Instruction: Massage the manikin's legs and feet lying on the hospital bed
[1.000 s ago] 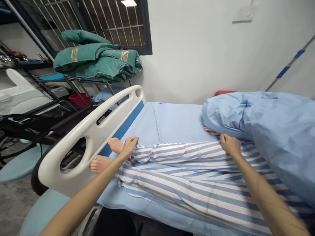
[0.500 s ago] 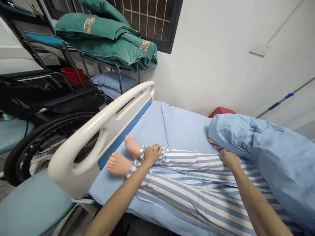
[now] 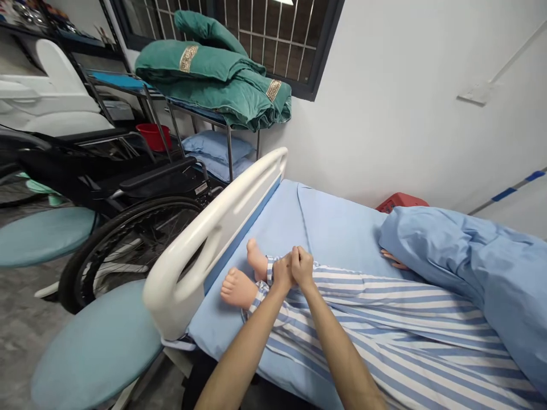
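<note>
Here are the blue-and-white striped trousers (image 3: 384, 288), stretched lengthwise along the bed (image 3: 342, 222), their cuffs close to the foot end and the legs running off toward the right, partly beneath a bulky light-blue quilt (image 3: 482, 256). And look at the two hands, right together over the lower part of the far trouser leg! The left hand (image 3: 282, 274) is at the ankle side, its fingers clenched on the striped cloth; the right hand (image 3: 302, 267), touching it, has its fingers clenched on the cloth too.

Just beyond the cuffs, two bare feet (image 3: 239, 288) point toward the white plastic footboard (image 3: 200, 219) with its blue inner strip. Over by the quilt's edge, a lying figure's hand (image 3: 395, 261) peeks out onto the pale blue sheet. Past the far edge of the bed there's a red plastic box (image 3: 401, 200) against the white wall.

Out beyond the footboard, a black wheelchair (image 3: 162, 173) stands near two turquoise oval seats (image 3: 98, 347). Behind it, folded green bedding (image 3: 222, 85) with patterned gold bands sits on a metal rack, light-blue pillows (image 3: 222, 149) underneath, a red bucket (image 3: 154, 136) just beside.
</note>
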Demonstrator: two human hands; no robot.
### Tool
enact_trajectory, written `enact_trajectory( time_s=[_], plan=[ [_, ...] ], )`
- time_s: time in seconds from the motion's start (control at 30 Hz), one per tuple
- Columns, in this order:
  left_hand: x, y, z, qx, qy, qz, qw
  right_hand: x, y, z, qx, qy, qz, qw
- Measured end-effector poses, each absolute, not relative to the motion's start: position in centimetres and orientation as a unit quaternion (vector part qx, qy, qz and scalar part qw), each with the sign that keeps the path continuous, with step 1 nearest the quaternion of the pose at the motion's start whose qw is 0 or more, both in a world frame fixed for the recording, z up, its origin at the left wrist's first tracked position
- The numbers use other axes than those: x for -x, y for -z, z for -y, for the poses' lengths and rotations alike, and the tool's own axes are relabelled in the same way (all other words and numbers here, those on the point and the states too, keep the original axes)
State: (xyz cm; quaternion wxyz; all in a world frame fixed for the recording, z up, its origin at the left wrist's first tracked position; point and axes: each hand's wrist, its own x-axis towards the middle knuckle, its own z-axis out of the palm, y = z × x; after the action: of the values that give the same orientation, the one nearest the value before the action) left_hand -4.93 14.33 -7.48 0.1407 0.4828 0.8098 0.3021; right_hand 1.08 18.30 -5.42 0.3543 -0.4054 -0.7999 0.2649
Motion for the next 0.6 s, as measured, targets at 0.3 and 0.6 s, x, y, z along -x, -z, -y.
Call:
enact_trajectory(
  time_s=[0.3, 0.6],
  plan=[
    [5.4, 6.0, -14.6, -0.427, -0.378, -0.812, 0.123, -1.9, 8.4, -19.6, 0.470, -0.315, 0.741, 0.363],
    [3.5, 7.0, -16.5, -0.393, -0.391, -0.824, 0.117, -1.5, 7.9, -20.7, 0.488, -0.372, 0.682, 0.397]
  ],
)
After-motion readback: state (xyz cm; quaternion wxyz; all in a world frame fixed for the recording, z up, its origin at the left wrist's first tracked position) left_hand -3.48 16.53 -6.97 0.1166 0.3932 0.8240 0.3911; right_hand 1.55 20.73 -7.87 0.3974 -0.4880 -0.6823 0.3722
